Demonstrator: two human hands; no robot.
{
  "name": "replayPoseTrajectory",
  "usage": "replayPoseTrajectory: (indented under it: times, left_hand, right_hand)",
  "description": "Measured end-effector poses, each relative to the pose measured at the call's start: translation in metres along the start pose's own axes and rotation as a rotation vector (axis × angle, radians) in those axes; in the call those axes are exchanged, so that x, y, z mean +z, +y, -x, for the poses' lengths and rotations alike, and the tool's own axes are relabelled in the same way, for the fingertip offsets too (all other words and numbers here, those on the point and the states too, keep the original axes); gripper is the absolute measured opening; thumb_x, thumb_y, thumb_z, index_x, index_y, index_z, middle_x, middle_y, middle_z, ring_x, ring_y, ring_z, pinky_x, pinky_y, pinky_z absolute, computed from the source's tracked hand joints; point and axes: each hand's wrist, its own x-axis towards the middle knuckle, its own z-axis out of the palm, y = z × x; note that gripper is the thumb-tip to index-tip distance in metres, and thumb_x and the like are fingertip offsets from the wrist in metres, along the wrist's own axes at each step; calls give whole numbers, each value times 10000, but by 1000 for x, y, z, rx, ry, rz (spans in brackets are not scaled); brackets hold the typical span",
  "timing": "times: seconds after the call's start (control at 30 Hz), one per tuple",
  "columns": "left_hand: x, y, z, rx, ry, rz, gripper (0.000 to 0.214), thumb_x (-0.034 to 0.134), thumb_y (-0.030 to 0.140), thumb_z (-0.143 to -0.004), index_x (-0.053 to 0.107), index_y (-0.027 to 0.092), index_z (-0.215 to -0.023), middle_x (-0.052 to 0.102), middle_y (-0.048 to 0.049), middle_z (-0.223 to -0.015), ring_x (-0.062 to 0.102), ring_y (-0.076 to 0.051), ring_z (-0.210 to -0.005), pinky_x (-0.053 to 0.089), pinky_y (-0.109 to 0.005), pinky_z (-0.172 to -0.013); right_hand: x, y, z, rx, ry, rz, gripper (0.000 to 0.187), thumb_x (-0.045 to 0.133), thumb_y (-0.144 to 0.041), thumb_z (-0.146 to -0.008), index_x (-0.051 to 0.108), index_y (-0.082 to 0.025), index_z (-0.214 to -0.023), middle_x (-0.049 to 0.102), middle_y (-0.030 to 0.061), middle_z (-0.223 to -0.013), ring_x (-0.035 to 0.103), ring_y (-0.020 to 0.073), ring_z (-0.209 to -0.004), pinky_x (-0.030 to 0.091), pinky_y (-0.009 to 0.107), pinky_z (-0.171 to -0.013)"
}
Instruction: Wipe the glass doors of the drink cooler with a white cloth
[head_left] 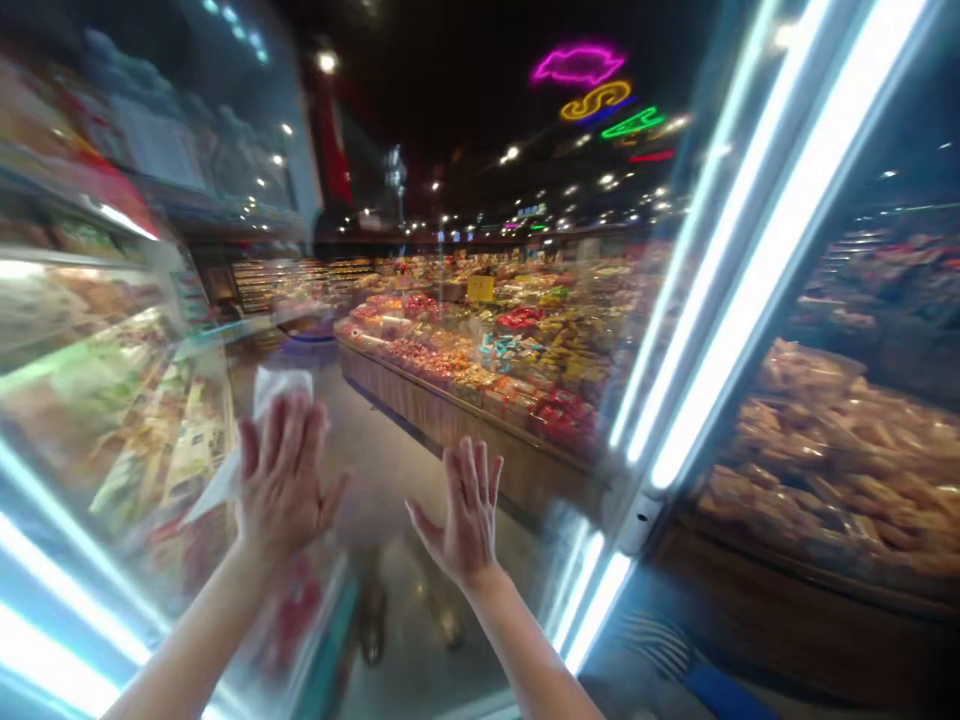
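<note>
Head view: beyond both hands stretches a dim hall under a black ceiling (442,110) dotted with small lamps. A long wood-sided counter (412,405), piled with colourful goods, begins ahead of the hands and runs past the right one; blurred, lit shelves (97,350) stand left of the left hand. A clear pane (394,490) seems to lie under the hands, with grey floor showing between them. Bright light tubes (761,240) slant upward right of the right hand, and others (67,600) lie beside the left forearm. Farther right is a heap of pale-brown goods (840,460). A pink neon sign (577,65) glows above the right hand. The left hand (277,485) is spread over a white cloth (281,385), which pokes out past its fingertips; the bare right hand (466,520) lies flat, thumb out. Whether its palm touches the pane, I cannot tell.
</note>
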Motion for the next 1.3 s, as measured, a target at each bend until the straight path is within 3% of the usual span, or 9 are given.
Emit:
replayPoseTrajectory:
  times: [0.27, 0.43, 0.63, 0.73, 0.87, 1.0, 1.1, 1.2, 1.3]
  left_hand:
    - [45, 105, 0, 513, -156, 203, 763, 412, 416, -1016, 50, 196, -1650, 358, 20, -1659, 52, -41, -1595, 95, -222, -1305]
    - [82, 155, -64, 457, -304, 190, 772, 444, 385, -1011, 74, 157, -1649, 174, -102, -1720, 84, -243, -1619, 42, -497, -1339]
    - [116, 220, -22, 722, -361, 279, 858, 527, 430, -964, 83, 179, -1654, 252, -33, -1708, 194, -107, -1591, 145, -229, -1302]
    - [130, 232, -27, 732, -379, 285, 871, 550, 431, -957, 103, 159, -1653, 249, -68, -1712, 202, -172, -1600, 180, -314, -1324]
    - [124, 221, -40, 703, -370, 264, 797, 527, 359, -973, 153, 164, -1649, 270, -49, -1710, 98, -186, -1619, 128, -358, -1345]
    - [82, 168, -55, 729, -314, 241, 785, 511, 366, -982, 140, 180, -1647, 440, 27, -1628, 95, -60, -1601, 73, -257, -1325]
    - [43, 113, -98, 541, -244, 124, 776, 564, 444, -980, 175, 322, -1640, 466, 45, -1613, 174, -107, -1600, 40, -368, -1343]
    - [18, 82, -115, 290, -135, 2, 810, 533, 447, -996, 125, 203, -1652, 257, -121, -1707, 54, -288, -1626, -71, -600, -1302]
    - [10, 70, -84, 404, -118, 8, 822, 366, 645, -1001, 64, 252, -1656, 270, -23, -1709, 20, -136, -1620, 19, -348, -1332]
  right_hand:
    - [-35, 93, 51, 130, -68, 4, 822, 586, -284, -1004, 113, -184, -1669, 238, 163, -1715, 145, 321, -1612, 284, 682, -1241]
    - [-59, 140, 60, 271, -49, -42, 711, 393, -142, -1046, 74, -239, -1674, 246, 135, -1719, 185, 268, -1608, 302, 646, -1253]
    - [-74, 174, 66, 413, 6, -96, 665, 312, -140, -1058, 102, -279, -1673, 298, 112, -1704, 256, 249, -1590, 388, 574, -1235]
    - [-74, 181, 71, 433, 20, -94, 657, 352, -159, -1064, 131, -281, -1670, 342, 125, -1683, 295, 251, -1576, 432, 550, -1207]
    - [-73, 179, 71, 443, 25, -105, 666, 403, -202, -1066, 133, -288, -1669, 280, 135, -1707, 282, 283, -1580, 417, 588, -1203]
    - [-71, 172, 67, 441, -4, -87, 696, 466, -264, -1055, 138, -272, -1670, 186, 147, -1733, 201, 337, -1600, 385, 668, -1192]
    - [-64, 162, 57, 437, 32, -77, 775, 518, -347, -1040, 89, -226, -1675, 116, 177, -1740, 70, 380, -1615, 286, 755, -1199]
    - [-53, 140, 34, 337, 41, -103, 828, 549, -403, -1022, 78, -211, -1676, 99, 181, -1742, 20, 398, -1614, 222, 796, -1196]
    - [-44, 110, -5, 143, 8, -144, 811, 556, -407, -1008, 128, -227, -1673, 140, 154, -1741, 54, 389, -1615, 224, 778, -1211]
